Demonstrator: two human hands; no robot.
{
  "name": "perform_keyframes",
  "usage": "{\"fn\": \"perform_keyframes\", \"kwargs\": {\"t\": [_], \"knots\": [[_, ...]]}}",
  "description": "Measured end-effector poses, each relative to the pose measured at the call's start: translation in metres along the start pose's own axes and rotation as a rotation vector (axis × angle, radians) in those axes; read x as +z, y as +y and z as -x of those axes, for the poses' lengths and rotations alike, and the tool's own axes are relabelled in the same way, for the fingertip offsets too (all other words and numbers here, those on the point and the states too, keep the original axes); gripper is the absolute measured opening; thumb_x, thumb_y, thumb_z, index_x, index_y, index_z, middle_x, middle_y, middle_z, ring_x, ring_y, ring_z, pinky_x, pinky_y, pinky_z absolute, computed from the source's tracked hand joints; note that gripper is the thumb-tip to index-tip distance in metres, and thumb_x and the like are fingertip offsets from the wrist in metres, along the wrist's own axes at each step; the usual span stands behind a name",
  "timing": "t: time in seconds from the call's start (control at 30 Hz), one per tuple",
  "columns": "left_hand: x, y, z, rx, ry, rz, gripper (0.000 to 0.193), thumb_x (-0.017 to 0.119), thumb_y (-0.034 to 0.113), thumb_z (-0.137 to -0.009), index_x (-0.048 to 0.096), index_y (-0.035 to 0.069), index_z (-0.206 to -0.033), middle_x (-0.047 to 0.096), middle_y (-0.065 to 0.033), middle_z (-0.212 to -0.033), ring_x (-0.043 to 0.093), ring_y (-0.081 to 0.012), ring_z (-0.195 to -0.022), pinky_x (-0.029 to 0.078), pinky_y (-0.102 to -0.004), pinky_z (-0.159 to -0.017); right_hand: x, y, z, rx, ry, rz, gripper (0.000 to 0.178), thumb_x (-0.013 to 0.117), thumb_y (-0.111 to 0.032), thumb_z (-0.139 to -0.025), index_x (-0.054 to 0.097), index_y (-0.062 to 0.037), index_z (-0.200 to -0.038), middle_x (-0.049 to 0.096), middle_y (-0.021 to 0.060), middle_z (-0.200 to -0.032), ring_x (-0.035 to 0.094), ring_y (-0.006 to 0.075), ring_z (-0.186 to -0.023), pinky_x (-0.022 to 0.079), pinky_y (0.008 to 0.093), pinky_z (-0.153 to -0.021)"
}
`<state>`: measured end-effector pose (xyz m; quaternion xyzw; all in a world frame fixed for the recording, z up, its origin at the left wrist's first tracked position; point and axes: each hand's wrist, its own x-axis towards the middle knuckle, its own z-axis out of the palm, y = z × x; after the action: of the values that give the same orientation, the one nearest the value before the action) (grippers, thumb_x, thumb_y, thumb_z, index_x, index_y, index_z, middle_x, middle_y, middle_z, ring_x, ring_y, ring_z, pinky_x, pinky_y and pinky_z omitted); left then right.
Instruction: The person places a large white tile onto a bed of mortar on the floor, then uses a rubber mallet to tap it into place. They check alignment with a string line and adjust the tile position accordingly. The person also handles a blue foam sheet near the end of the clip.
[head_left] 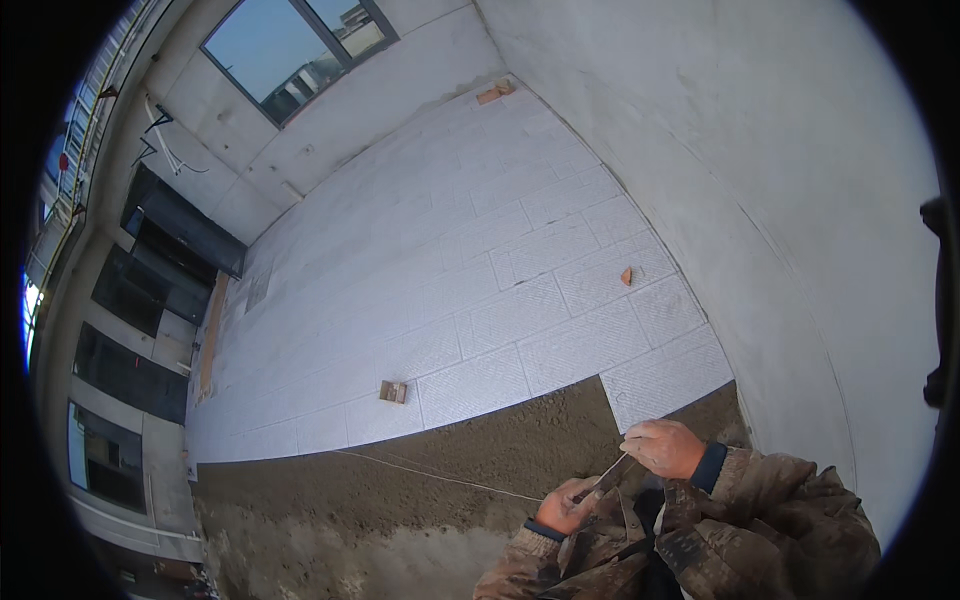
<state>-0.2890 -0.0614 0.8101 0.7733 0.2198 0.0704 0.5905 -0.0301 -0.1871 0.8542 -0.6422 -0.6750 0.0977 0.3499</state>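
In front of my body, my left hand (567,505) is closed at the end of a thin white string (440,478) that stretches left across the wet mortar. A narrow dark flat strip (612,474) spans the gap between my hands. My right hand (663,447) is closed on the strip's upper end, with a light strand running along it. The strip's exact kind is unclear. Just beyond the right hand lies the nearest white board (665,385), projecting past the row beside it. Grey-brown mortar (520,437) spreads below the boards' edge.
White textured boards (400,290) cover the floor up to the walls. A small wooden block (393,391) and an orange brick fragment (627,275) lie on them, with more brick pieces (495,92) in the far corner. A bare wall (790,220) rises close on the right.
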Motion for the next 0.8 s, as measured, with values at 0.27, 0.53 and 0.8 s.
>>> {"fn": "perform_keyframes", "kwargs": {"t": [0.27,0.53,0.8], "knots": [[0.014,0.016,-0.066,-0.116,-0.09,0.51,0.056,0.043,0.036,-0.113,0.053,-0.01,-0.143,0.064,-0.0196,-0.135,0.065,-0.0263,-0.12,0.054,-0.0392,-0.103,0.006,-0.023,0.017,-0.093,0.124,-0.017,0.023,0.07,-0.007,-0.087,0.071,-0.0097,-0.11,0.066,0.0062,-0.119,0.065,0.0294,-0.112,0.055,0.0401,-0.093],[0.026,0.009,-0.076,-0.183,-0.067,0.625,0.029,0.062,0.016,-0.106,0.07,-0.007,-0.123,0.074,-0.0139,-0.117,0.069,-0.0171,-0.104,0.056,-0.0323,-0.092,0.042,-0.04,0.044,-0.037,0.046,0.007,0.023,0.069,-0.007,-0.086,0.071,-0.0079,-0.109,0.066,0.0076,-0.12,0.065,0.0294,-0.112,0.055,0.0399,-0.091],[0.028,0.004,-0.066,-0.173,-0.028,0.726,0.022,0.06,0.013,-0.106,0.073,-0.004,-0.106,0.076,-0.0105,-0.102,0.069,-0.0146,-0.093,0.056,-0.0301,-0.086,0.046,-0.064,0.065,0.109,0.097,-0.169,0.028,0.072,-0.006,-0.087,0.072,-0.0084,-0.114,0.068,0.0087,-0.119,0.067,0.0318,-0.1,0.057,0.0411,-0.084]]}}
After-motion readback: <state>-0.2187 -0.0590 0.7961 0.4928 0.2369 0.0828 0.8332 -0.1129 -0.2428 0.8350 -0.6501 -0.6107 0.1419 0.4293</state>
